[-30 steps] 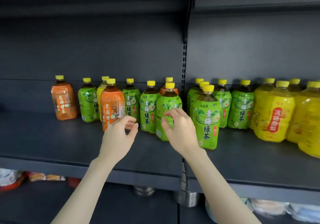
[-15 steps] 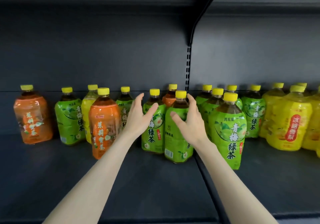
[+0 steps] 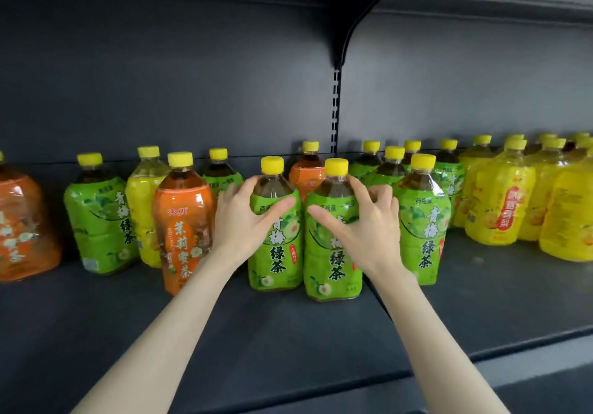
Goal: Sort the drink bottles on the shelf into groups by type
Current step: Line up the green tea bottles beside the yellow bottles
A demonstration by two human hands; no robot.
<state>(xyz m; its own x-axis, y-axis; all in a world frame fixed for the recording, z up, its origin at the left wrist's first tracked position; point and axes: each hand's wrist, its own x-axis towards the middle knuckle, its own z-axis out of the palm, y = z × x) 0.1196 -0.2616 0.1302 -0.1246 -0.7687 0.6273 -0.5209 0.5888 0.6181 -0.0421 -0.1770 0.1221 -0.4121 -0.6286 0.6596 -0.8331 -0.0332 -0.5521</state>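
1. The hands, spread open a moment ago, now close: the left hand curls around the shoulder of the left green tea bottle, and the right hand grips the right green tea bottle.
2. Both bottles stand touching at shelf centre, and probably go to the green group at 3 o'clock.
3. Bare shelf lies at 6 o'clock, up to the front edge; an orange tea bottle stands close at 12 o'clock.

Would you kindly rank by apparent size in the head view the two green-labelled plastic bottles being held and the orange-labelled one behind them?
1. Green-labelled plastic bottle in the right hand: slightly larger, but nearer.
2. Green-labelled plastic bottle in the left hand: nearly alike.
3. Orange-labelled plastic bottle behind them: smallest, farther, mostly hidden.
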